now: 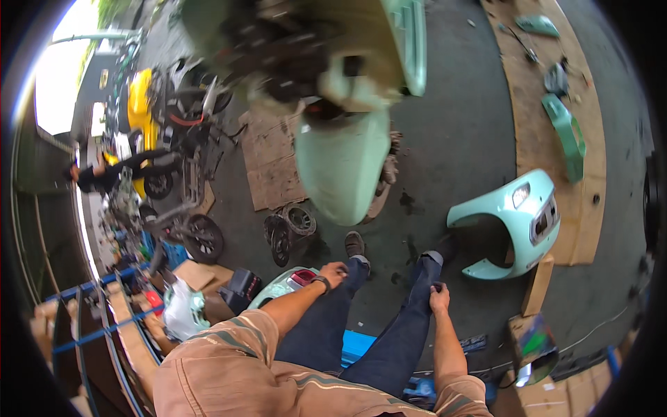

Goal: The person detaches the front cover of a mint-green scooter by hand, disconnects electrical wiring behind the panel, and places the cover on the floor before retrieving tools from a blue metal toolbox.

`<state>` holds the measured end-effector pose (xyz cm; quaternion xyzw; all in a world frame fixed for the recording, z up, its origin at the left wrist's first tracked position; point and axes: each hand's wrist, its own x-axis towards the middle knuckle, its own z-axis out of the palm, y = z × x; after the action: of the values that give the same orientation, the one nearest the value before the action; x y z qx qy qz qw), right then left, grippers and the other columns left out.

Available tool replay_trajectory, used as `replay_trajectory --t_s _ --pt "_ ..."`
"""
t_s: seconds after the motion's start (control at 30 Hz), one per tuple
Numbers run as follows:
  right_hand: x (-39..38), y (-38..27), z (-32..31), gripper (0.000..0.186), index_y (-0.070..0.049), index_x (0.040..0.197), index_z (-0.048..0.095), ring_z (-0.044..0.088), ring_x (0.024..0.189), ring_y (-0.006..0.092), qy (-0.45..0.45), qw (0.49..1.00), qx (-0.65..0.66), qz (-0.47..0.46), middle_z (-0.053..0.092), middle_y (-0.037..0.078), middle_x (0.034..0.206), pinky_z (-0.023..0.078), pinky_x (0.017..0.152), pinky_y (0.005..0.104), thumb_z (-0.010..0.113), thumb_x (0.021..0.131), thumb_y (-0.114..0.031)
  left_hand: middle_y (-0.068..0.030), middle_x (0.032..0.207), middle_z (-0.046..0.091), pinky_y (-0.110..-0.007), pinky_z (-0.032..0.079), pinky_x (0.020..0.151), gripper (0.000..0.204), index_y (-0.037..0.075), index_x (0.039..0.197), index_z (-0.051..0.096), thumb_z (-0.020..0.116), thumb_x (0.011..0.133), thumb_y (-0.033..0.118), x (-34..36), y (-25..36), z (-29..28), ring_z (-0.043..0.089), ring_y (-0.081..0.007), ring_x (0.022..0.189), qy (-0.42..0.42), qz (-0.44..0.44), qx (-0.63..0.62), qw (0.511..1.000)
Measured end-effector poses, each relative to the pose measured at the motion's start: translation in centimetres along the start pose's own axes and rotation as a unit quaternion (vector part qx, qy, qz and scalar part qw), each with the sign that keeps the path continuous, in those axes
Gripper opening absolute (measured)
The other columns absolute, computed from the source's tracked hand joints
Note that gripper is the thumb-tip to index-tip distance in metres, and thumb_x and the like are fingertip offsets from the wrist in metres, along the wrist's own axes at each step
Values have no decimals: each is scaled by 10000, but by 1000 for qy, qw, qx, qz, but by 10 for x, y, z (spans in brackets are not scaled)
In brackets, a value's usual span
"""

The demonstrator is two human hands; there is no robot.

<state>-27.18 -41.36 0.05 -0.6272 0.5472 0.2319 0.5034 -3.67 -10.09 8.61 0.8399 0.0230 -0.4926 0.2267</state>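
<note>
My left hand (pixel 334 274), a watch on its wrist, rests by my left knee with its fingers curled. Something small and dark shows at its fingertips, too small to name. Against my right knee lies my right hand (pixel 439 298), closed, with a dark bit at the fingers that I cannot make out. In front of my legs stands a scooter with a mint-green front fender (pixel 342 170); its upper part is blurred. A mint-green tail piece with a red lamp (pixel 303 278) sits just left of my left hand.
A mint-green front panel (pixel 504 208) lies at the right beside a cardboard strip (pixel 531 104) bearing several smaller parts. Wheel-like round parts (pixel 300 219) lie left of the fender near flat cardboard (pixel 271 163). Motorcycles and another person (pixel 104 177) are at the far left.
</note>
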Motion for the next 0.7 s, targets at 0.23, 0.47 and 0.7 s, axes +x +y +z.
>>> replay_trajectory --t_s 0.23,0.47,0.7 --pt "-36 -46 24 266 -20 1073 654 671 862 247 15 988 -151 -35 700 131 928 512 789 351 672 857 -175 -101 768 681 -298 528 656 170 -7 977 634 657 885 134 -36 -110 -98 659 -158 720 112 -42 -208 971" --pt "-131 -115 155 325 -32 990 697 674 932 273 -130 928 -332 -108 708 152 973 504 852 362 716 828 -313 -154 889 697 -348 523 712 311 35 1036 664 674 841 278 -101 -306 -59 678 -221 797 191 -114 -310 924" --pt "-260 -180 258 481 -2 890 695 592 672 141 -322 905 -270 -63 657 62 747 489 623 306 670 867 -482 -200 976 694 -432 516 774 440 34 993 690 617 834 437 -206 -419 24 671 -353 898 36 -181 -160 970"
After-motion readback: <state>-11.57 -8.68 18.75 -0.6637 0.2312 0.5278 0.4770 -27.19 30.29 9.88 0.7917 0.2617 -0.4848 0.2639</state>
